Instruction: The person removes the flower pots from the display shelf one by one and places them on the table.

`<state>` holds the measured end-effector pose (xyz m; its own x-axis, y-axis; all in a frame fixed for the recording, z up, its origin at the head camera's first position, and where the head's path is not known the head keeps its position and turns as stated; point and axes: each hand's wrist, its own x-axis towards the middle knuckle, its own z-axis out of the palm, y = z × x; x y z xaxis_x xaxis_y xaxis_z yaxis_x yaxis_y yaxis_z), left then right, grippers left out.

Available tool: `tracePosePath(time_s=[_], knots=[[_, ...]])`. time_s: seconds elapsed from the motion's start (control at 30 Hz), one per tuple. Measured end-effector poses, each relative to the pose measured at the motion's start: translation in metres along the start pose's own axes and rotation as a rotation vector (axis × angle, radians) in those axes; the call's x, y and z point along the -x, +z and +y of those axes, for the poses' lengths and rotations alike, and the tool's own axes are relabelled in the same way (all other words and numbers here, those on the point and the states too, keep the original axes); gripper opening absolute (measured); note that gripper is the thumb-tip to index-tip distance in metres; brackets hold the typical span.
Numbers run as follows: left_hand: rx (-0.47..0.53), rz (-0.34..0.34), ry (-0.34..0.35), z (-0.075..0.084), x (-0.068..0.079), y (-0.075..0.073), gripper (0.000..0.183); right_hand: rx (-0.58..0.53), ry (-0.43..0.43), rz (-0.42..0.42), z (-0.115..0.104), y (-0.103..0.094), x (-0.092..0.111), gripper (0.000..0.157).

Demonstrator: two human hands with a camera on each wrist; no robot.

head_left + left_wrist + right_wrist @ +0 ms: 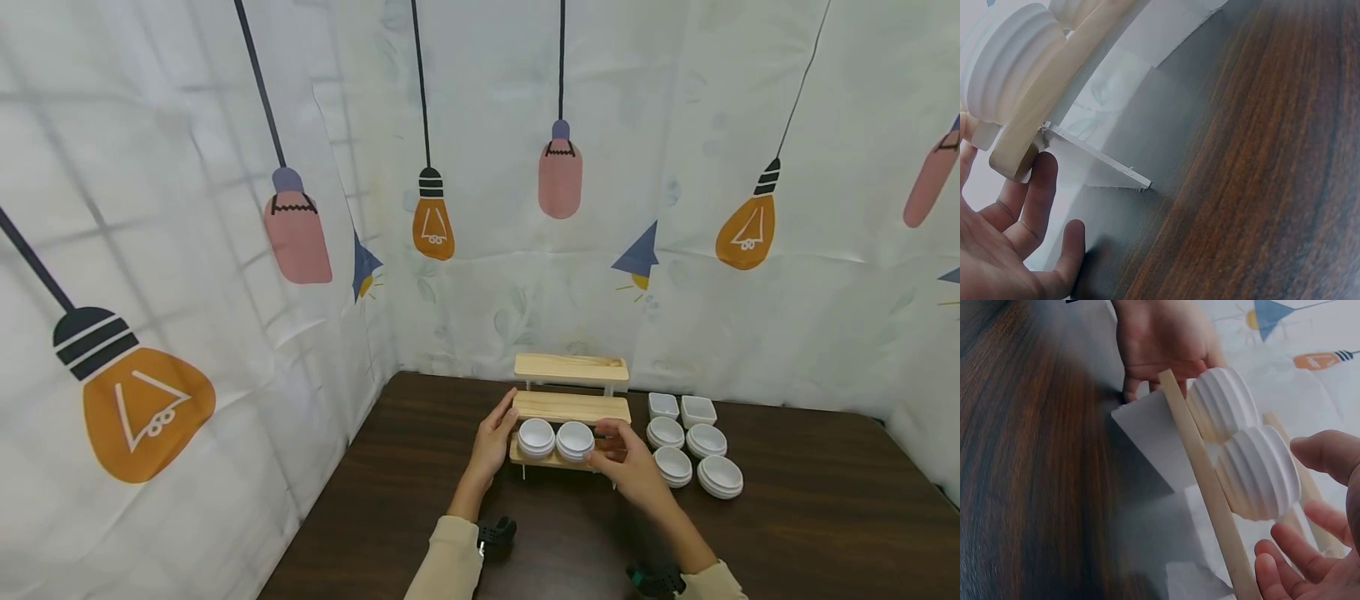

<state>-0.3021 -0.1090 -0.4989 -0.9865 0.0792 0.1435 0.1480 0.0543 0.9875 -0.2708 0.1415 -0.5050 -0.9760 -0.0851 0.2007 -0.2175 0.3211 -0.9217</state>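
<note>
A three-step display stand (572,406) with pale wooden boards stands at the back of the table. Two white ribbed bowls (536,437) (1260,472) sit side by side on its lowest board. My left hand (489,442) is at the stand's left end, its fingertips touching the end of the lowest board (1035,119) in the left wrist view. Beside the right-hand bowl is my right hand (633,471), with its thumb (1322,450) close to that bowl's rim. The other fingers of that hand are spread and loosely bent, apart from the bowl.
Right of the stand, several white round bowls (707,440) are set in two columns, with two white square dishes (698,411) (663,405) behind them. The dark wooden table (825,500) ends at a printed curtain (495,283) at the back and left.
</note>
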Motion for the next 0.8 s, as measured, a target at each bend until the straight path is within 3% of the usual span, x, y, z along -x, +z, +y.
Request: tracePosePath(time_s=[0.43, 0.8], knots=[[0.000, -0.003, 0.010, 0.000, 0.000, 0.000, 0.047, 0.081, 0.008, 0.046, 0.002, 0.018, -0.003, 0.059], [0.010, -0.001, 0.013, 0.000, 0.000, -0.001, 0.047, 0.110, 0.033, 0.073, -0.001, 0.021, -0.002, 0.057]])
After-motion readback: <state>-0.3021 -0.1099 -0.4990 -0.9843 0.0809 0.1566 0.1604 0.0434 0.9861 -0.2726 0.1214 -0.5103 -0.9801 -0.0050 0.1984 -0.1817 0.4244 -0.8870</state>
